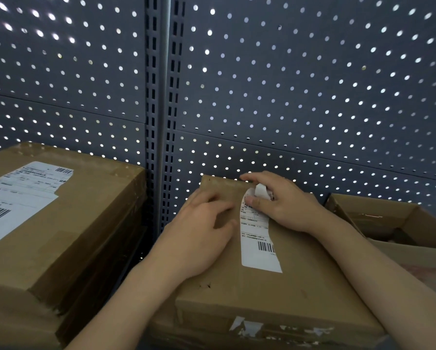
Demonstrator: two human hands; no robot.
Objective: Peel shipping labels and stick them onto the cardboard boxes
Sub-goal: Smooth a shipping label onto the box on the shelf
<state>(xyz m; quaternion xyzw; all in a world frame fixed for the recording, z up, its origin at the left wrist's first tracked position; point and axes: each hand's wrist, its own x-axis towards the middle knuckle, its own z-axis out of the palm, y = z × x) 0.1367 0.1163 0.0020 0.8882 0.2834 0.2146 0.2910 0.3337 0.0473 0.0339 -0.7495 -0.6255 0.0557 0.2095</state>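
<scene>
A flat brown cardboard box [275, 294] lies in front of me. A white shipping label [258, 238] with a barcode lies along its top, its near end flat on the cardboard and its far end lifted. My right hand [280, 200] pinches that far end between thumb and fingers, and a curl of backing paper shows there. My left hand [199, 228] rests on the box top just left of the label, its fingers lying relaxed on the cardboard.
A taller stack of cardboard boxes [68, 223] stands to the left, its top box bearing a large label [20, 195]. An open cardboard box [398, 223] sits at the right. A grey perforated panel [287, 84] rises right behind everything.
</scene>
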